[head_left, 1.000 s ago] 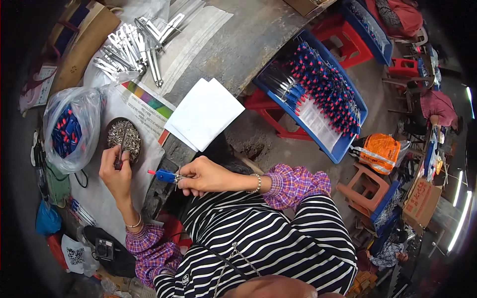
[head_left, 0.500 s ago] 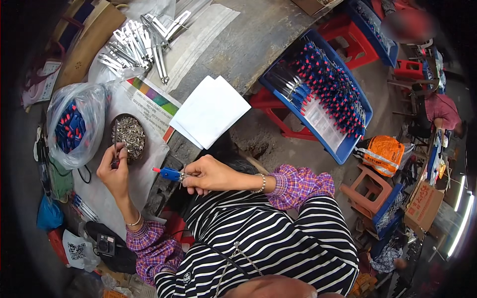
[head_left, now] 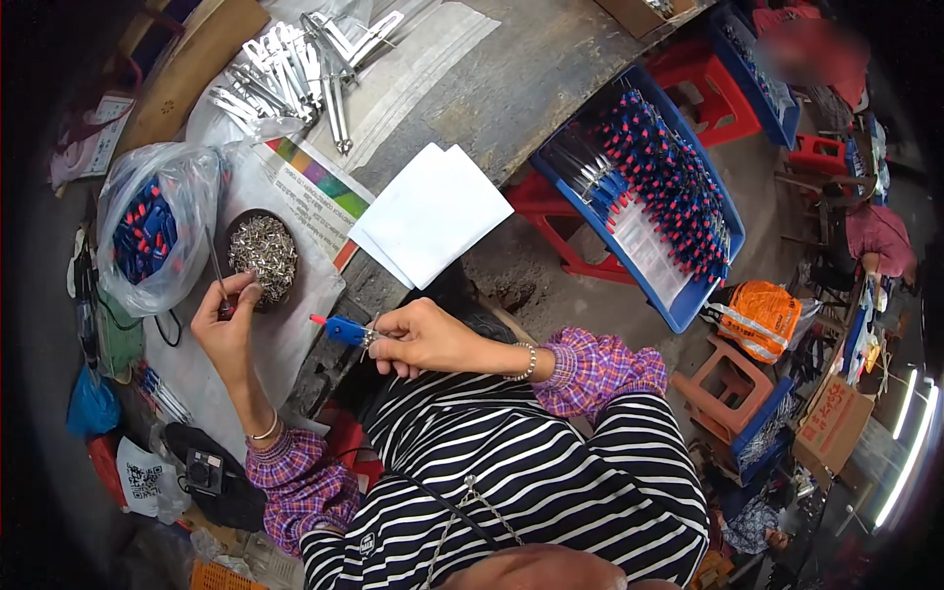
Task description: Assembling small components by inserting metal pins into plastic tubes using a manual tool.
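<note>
My left hand point(head_left: 228, 324) is closed around a slim screwdriver-like tool point(head_left: 227, 309) with a dark red handle, its thin shaft pointing away from me. The fingers are at the near edge of a dark round bowl point(head_left: 236, 228) heaped with small silvery metal pieces point(head_left: 264, 256). To the right, my right hand point(head_left: 418, 336) pinches a metal fitting joined to a blue plastic part point(head_left: 344, 330) with a red tip, which points left. Both hands are in front of the bench edge. The fingertips partly hide the fitting.
A clear plastic bag point(head_left: 128, 246) of blue and red parts stands left of the bowl. Shiny metal strips point(head_left: 280, 74) are piled at the back, and white sheets point(head_left: 433, 216) overhang the bench edge. A blue crate point(head_left: 678, 313) of finished-looking pieces rests on red stools point(head_left: 570, 241).
The view has shifted slightly. My left hand is a little further from the bowl's heap, and the tool's shaft now leans left. My right hand still holds the blue part.
</note>
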{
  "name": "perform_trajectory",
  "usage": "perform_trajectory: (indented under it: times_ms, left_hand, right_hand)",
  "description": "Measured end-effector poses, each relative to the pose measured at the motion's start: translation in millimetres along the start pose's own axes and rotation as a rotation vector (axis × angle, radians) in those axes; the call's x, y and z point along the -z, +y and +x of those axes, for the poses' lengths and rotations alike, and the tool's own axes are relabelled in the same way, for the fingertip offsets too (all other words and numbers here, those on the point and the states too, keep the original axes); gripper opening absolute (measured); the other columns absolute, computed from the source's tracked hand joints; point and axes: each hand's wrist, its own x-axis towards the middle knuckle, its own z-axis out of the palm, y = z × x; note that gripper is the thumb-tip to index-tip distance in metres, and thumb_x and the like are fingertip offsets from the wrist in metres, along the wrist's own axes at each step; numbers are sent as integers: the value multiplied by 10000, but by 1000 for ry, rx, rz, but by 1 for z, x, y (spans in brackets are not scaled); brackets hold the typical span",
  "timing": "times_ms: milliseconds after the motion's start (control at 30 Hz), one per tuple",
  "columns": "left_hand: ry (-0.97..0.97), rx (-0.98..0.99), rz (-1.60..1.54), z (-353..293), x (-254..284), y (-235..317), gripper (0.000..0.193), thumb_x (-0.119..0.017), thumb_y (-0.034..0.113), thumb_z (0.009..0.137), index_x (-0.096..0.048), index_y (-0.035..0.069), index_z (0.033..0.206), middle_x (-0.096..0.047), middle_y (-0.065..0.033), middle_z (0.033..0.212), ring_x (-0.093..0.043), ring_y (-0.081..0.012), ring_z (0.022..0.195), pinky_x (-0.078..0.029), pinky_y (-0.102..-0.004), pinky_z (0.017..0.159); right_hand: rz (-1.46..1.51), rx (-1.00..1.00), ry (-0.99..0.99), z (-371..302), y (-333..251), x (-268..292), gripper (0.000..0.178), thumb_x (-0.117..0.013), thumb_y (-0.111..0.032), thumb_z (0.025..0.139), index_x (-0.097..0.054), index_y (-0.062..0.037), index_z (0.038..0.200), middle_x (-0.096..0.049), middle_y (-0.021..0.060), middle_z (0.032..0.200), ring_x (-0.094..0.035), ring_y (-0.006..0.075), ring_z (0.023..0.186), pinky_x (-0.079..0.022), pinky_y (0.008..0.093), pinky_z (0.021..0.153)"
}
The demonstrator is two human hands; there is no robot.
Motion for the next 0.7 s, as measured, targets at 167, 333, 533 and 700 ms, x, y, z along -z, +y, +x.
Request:
perform_trajectory:
  times_ms: [167, 333, 533, 700]
  left_hand:
    - [-139, 210, -212, -12, -6, 32, 76, -659, -9, 714, -656, 7, 788, -622, -17, 729, -470, -24, 530, -327, -161, 469]
    - [-307, 181, -318, -33, -19, 43, 139, -710, -37, 656, -642, -11, 774, -641, -41, 775, -578, -88, 720, -461, -223, 666]
    - [-292, -151, -175, -41, -31, 40, 142, -729, -24, 620, -643, -8, 731, -579, -42, 723, -531, -109, 620, -401, -233, 554]
    - [-265, -142, -128, -44, -35, 42, 148, -742, -19, 598, -646, -1, 708, -565, -51, 705, -534, -130, 610, -396, -240, 531]
  right_hand:
    - [66, -59, 71, 0, 1, 2, 160, -569, -129, 869, -621, 21, 843, -639, 41, 700, -563, 44, 545, -464, 179, 469]
    - [95, -75, 120, 0, 3, 2, 173, -574, -101, 866, -617, 49, 940, -625, 39, 699, -540, 41, 544, -448, 179, 476]
    - [66, -64, 91, -1, 2, 1, 151, -551, -102, 897, -589, 45, 888, -620, 56, 742, -537, 49, 553, -450, 178, 489]
    - [60, -61, 81, 0, 2, 0, 158, -548, -101, 899, -590, 51, 918, -619, 56, 743, -540, 50, 559, -452, 180, 492]
